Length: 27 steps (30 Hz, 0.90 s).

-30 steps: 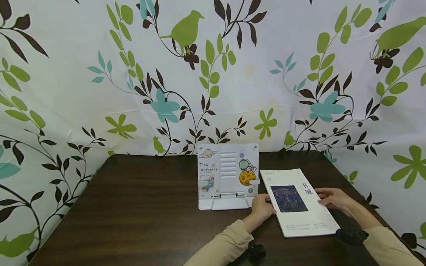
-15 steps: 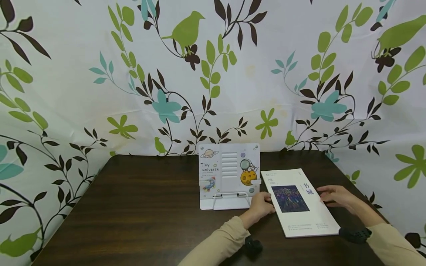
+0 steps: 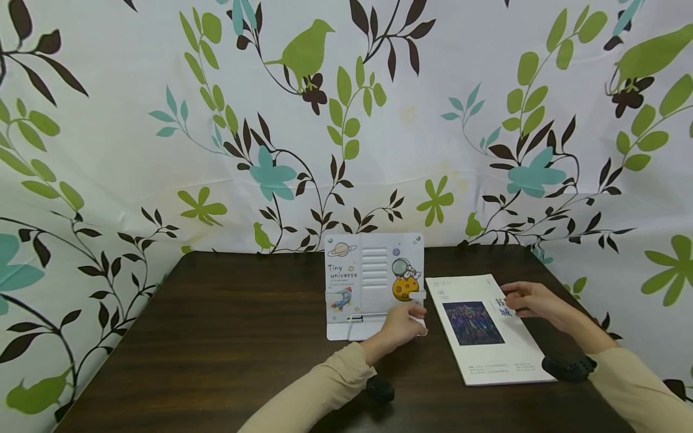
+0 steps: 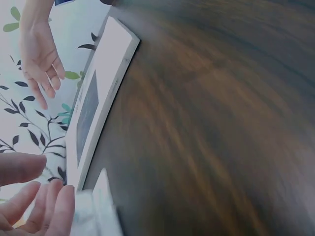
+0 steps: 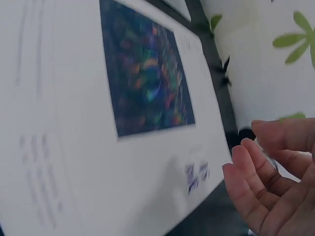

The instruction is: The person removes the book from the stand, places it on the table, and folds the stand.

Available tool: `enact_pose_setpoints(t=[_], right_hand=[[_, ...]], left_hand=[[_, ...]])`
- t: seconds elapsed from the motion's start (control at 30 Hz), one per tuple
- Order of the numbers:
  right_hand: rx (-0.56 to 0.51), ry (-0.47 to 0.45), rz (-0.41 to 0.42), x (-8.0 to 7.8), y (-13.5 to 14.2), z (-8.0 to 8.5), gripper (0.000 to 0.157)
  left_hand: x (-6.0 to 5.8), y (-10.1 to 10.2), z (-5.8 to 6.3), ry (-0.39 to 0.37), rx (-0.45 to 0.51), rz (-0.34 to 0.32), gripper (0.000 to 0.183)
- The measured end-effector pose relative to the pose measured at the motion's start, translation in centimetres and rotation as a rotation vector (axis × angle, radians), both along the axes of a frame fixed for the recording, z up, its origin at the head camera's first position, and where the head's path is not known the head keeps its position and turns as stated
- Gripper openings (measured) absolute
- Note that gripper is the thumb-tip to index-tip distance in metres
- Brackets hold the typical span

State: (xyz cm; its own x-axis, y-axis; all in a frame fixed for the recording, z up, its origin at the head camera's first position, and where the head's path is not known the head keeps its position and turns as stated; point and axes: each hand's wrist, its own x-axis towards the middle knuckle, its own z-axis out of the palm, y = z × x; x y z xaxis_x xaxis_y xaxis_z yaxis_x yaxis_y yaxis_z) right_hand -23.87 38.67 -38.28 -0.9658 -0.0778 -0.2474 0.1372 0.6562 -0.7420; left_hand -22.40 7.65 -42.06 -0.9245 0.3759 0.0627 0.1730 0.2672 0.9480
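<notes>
A white book stand [image 3: 346, 282] printed with "Tiny universe", a rocket and an astronaut stands upright on the dark wooden table. In front of its lower right corner is my left hand [image 3: 399, 328], its fingers loosely bent and nothing held. That hand hides part of the stand's ledge and wire support. To the right lies a closed white book [image 3: 511, 355] with a dark picture on its cover. My right hand [image 3: 536, 302] hovers by the book's upper right edge. The right wrist view shows its fingers [image 5: 246, 196] relaxed, with nothing between thumb and fingertips.
The table [image 3: 216, 337] stretches away to the left of the stand. Behind it hangs a white cloth [image 3: 303, 198] with birds and leaves. A black wrist device [image 3: 568, 368] sits on my right wrist, near the book's lower right corner.
My left hand has left the book's left edge and moved left to the front of the stand. My right hand has lifted slightly off the right edge. The book lies where it was.
</notes>
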Motion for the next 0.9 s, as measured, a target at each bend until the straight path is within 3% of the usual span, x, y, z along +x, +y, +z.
enact_pose_setpoints(t=[0.23,0.37,0.53,0.73,0.9], right_hand=[[-0.037,0.021,0.043,-0.2,-3.1,1.1,0.056],[-0.058,0.038,0.093,-0.2,-4.8,1.9,0.055],[-0.073,0.064,0.141,-0.4,-6.8,2.9,0.055],[-0.107,0.092,0.17,-1.2,-8.6,3.3,0.053],[-0.127,0.119,0.195,-1.8,-10.1,2.8,0.052]], left_hand=[[-1.3,-5.8,2.0,0.171,0.0,-0.012,0.036],[-2.1,-9.5,3.0,0.264,-0.001,0.061,0.036],[-2.6,-13.0,3.8,0.328,-0.037,0.184,0.033],[-2.9,-15.6,3.9,0.388,-0.06,0.281,0.032],[-3.1,-16.6,2.8,0.396,-0.062,0.335,0.036]])
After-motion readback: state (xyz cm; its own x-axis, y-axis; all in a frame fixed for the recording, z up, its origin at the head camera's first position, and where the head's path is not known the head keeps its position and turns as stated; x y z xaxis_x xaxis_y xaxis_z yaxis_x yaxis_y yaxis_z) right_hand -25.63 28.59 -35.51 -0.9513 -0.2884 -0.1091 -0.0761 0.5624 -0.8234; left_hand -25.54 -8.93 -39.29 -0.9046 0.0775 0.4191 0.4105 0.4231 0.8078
